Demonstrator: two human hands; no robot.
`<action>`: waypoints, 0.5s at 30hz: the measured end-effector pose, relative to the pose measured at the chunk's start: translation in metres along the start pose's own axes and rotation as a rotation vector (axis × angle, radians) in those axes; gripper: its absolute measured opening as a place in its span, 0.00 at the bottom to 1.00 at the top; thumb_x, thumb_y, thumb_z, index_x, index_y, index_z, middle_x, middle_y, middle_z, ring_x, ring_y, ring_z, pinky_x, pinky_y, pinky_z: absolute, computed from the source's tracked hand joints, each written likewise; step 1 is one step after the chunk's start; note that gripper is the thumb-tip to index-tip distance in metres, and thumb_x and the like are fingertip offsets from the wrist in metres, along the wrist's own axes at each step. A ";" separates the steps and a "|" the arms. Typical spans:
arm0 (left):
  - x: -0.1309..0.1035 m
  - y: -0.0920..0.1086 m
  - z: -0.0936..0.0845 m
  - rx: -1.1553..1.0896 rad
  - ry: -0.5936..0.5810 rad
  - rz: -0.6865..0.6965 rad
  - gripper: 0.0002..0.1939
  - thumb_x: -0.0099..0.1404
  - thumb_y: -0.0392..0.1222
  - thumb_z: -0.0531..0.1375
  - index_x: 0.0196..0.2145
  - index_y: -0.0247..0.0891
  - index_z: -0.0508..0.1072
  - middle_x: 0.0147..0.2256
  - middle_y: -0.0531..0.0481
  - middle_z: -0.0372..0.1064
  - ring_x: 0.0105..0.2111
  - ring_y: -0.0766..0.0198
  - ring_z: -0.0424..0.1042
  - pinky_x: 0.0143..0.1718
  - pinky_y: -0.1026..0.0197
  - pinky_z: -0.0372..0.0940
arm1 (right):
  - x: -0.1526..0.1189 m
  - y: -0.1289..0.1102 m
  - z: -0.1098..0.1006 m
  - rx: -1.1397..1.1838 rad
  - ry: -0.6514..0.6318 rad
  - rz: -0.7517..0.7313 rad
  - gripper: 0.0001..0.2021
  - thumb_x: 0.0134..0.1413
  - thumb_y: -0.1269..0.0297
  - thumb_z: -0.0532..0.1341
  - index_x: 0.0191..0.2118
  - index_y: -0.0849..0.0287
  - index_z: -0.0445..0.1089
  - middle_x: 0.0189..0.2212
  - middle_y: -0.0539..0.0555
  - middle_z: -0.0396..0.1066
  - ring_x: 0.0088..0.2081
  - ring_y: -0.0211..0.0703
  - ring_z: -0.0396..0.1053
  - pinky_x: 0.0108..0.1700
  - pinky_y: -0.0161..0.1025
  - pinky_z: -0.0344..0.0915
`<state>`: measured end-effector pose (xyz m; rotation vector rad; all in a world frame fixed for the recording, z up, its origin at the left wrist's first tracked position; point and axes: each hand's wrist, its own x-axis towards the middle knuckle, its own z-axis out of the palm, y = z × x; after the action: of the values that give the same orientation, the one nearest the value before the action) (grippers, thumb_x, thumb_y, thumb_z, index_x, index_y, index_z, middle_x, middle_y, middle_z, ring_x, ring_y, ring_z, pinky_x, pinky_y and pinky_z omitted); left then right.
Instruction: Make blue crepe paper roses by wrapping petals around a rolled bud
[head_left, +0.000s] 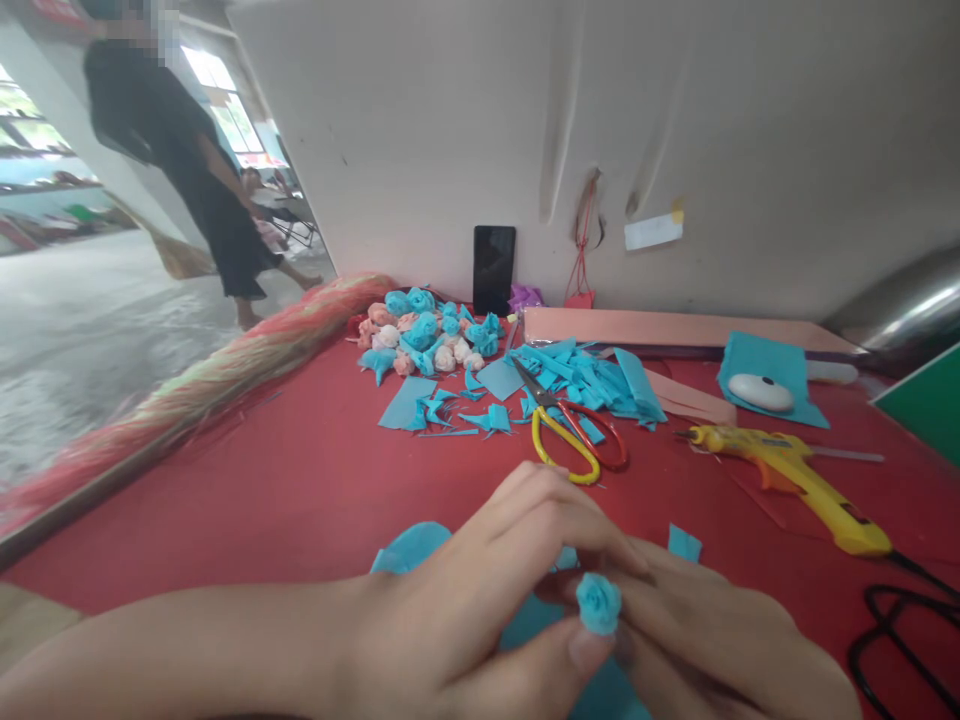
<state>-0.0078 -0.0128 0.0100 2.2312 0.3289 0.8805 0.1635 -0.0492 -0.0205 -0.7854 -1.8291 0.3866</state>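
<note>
A small blue paper rose (598, 602) sits between my two hands at the bottom centre. My left hand (495, 560) reaches in from the left, its thumb pressed against the rose's base and its fingers arched over toward the other hand. On the far side, my right hand (720, 625) is closed round the rose's lower part, though some of its fingertips are hidden. Blue crepe paper (412, 547) lies beneath and behind the hands. Just beyond my left knuckles are scissors (568, 430) with one yellow and one red handle.
Blue paper scraps (577, 375) and a pile of paper roses (424, 330) lie at the back. A yellow glue gun (802, 480) with a black cord is on the right, near a white oval object (761, 392). A phone (493, 268) leans on the wall. Someone (187, 170) stands far left.
</note>
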 end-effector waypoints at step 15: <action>-0.003 -0.004 0.003 -0.006 -0.017 0.049 0.14 0.66 0.37 0.53 0.48 0.34 0.59 0.40 0.44 0.61 0.42 0.60 0.61 0.46 0.59 0.61 | -0.003 0.003 0.008 -0.155 -0.004 0.016 0.16 0.60 0.59 0.53 0.27 0.52 0.75 0.13 0.49 0.70 0.14 0.40 0.67 0.15 0.32 0.66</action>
<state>-0.0081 -0.0130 0.0041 2.2484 0.2649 0.8871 0.1581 -0.0485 -0.0274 -0.9054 -1.8742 0.2591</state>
